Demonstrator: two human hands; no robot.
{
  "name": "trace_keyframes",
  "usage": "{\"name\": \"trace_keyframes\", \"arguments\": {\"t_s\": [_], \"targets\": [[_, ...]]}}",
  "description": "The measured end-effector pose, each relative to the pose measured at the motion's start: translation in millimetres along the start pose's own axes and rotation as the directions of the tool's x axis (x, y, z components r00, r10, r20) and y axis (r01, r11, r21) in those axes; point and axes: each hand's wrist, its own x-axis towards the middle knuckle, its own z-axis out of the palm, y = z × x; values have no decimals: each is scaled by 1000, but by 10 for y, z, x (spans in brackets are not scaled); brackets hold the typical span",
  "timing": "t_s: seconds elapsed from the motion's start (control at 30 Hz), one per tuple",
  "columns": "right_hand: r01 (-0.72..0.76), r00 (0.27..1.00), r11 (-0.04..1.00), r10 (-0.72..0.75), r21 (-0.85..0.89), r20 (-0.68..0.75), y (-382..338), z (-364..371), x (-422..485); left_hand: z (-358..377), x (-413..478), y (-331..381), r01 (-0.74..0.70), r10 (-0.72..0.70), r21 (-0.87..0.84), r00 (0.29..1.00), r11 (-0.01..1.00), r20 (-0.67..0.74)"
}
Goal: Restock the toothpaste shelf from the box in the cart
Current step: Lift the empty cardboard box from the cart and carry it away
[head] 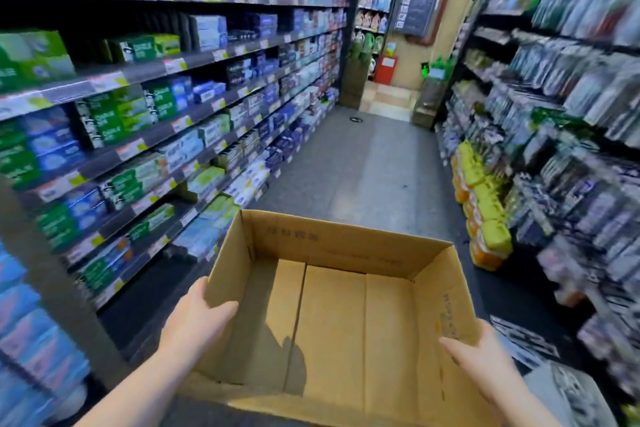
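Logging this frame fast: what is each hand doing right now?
Left hand: closed on the left wall of the empty cardboard box.
Right hand: closed on the box's right wall.

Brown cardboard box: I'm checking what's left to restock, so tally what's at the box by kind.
Open brown cardboard box: 1
Bare hands gripping its side walls: 2 (left hand, right hand)
Toothpaste packs inside: 0
Total: 3

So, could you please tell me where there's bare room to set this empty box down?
The grey aisle floor between the toothpaste shelves and the right-hand racks is bare ahead of the cardboard box. Both shelf sides look packed, and yellow packs crowd the floor's right edge.
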Motion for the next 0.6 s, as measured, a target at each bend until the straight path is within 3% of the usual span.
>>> {"name": "trace_keyframes", "arguments": {"t_s": [0.27,0.6], "targets": [[-100,988,990,111,99,-111,-705,-172,1157,546,1492,1144,-127,114,73,981,989,156],[-128,967,981,156,143,-203,-1246,-565,3084,1714,2972,2627,-191,181,13,948,981,261]]}}
